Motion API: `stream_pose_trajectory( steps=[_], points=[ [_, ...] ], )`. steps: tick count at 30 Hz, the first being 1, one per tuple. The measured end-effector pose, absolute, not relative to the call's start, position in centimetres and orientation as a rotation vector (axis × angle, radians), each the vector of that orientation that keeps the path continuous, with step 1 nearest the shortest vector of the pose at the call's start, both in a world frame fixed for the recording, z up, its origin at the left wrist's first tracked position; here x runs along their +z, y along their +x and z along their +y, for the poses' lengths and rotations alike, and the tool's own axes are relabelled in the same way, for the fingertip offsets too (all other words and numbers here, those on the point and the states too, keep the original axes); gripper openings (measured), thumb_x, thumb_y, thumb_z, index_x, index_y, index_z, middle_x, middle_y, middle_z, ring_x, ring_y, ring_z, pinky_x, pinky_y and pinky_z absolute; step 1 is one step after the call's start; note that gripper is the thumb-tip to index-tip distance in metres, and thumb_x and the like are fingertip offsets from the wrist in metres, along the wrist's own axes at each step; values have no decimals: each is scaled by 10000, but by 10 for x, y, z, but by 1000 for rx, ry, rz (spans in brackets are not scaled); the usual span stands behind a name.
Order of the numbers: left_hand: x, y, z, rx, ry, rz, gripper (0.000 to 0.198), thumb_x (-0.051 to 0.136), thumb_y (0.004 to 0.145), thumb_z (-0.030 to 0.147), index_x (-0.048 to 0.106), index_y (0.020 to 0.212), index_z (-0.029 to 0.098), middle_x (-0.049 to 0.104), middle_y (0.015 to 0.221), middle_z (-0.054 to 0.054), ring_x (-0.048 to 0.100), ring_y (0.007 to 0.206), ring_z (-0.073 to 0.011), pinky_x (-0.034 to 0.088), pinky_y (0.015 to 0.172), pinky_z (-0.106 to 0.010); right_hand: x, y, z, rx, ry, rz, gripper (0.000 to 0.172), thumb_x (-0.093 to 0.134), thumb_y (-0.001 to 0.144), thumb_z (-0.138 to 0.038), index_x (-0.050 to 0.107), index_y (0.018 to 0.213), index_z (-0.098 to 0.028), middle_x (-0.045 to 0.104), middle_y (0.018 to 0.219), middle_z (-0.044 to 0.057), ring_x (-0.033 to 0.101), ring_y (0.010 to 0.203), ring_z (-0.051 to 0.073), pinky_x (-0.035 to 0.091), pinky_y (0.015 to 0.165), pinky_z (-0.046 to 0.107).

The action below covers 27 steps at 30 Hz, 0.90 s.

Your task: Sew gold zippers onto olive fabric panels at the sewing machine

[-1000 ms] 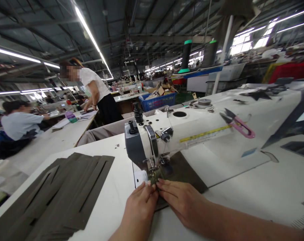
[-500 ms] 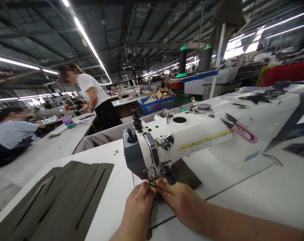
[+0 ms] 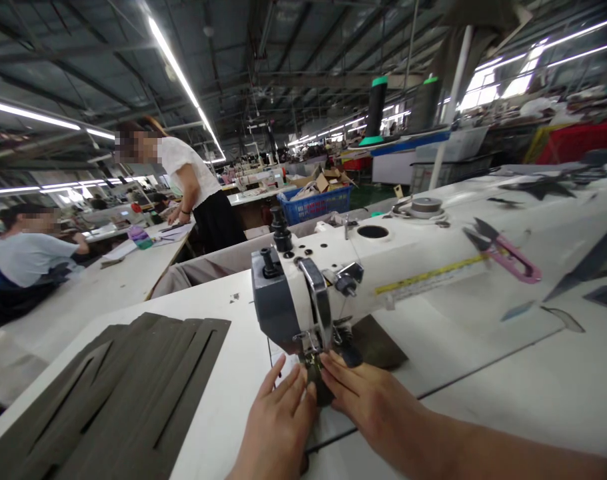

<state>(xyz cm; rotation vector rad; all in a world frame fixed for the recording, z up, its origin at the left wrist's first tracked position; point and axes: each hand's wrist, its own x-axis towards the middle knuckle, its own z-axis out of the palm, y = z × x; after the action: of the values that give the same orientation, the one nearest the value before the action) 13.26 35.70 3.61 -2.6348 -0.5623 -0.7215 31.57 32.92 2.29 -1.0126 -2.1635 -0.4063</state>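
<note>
A dark olive fabric piece [image 3: 326, 395] lies under the presser foot [image 3: 313, 360] of a white sewing machine [image 3: 433, 267]. More of the dark cloth [image 3: 378, 343] shows behind the needle area. My left hand [image 3: 281, 417] rests at the left of the foot, fingers stretched and spread, fingertips by the fabric's edge. On the other side my right hand [image 3: 371, 397] lies with its fingers extended, tips pressing on the fabric close to the foot; its thumb is mostly hidden. A stack of dark fabric pieces [image 3: 128, 387] lies to the left on the white table [image 3: 208, 413].
Pink-handled thread snips [image 3: 508, 253] lie on the machine arm beside a yellow tape measure [image 3: 433, 273]. A thread cone [image 3: 376, 110] stands behind. A co-worker [image 3: 193, 173] leans over a neighbouring table; another person [image 3: 33, 247] sits at left. A blue crate [image 3: 316, 203] stands beyond.
My left hand has gone from bunched fingers at the foot to spread, flatter fingers, slightly back. The right fingers have straightened, and more fabric shows between the hands. The view has shifted slightly.
</note>
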Motion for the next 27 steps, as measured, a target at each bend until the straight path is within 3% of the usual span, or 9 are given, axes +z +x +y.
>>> stream_pose_trajectory(
  steps=[5,9,27],
  points=[
    [39,135,367,-717,-2624,-572,290,325,913,153,614,922,121,675,974,-112,629,944,-211,500,874,-415,28,315,342,-239,-999,-2195,296,376,861,-28,627,977,-134,670,940,78,625,882,167,520,801,236],
    [39,137,372,-790,-2610,-627,300,327,920,156,622,864,143,687,924,-90,650,865,-188,503,866,-396,22,313,350,-97,-1032,-2206,324,353,884,-56,609,1005,-213,662,902,31,629,804,135,532,713,203],
    [36,139,375,-867,-2754,-769,250,369,906,169,577,770,152,675,846,-74,643,799,-192,468,873,-419,29,318,356,3,-1046,-2230,244,368,881,-90,588,837,-185,638,788,47,609,759,145,499,693,231]
  ],
)
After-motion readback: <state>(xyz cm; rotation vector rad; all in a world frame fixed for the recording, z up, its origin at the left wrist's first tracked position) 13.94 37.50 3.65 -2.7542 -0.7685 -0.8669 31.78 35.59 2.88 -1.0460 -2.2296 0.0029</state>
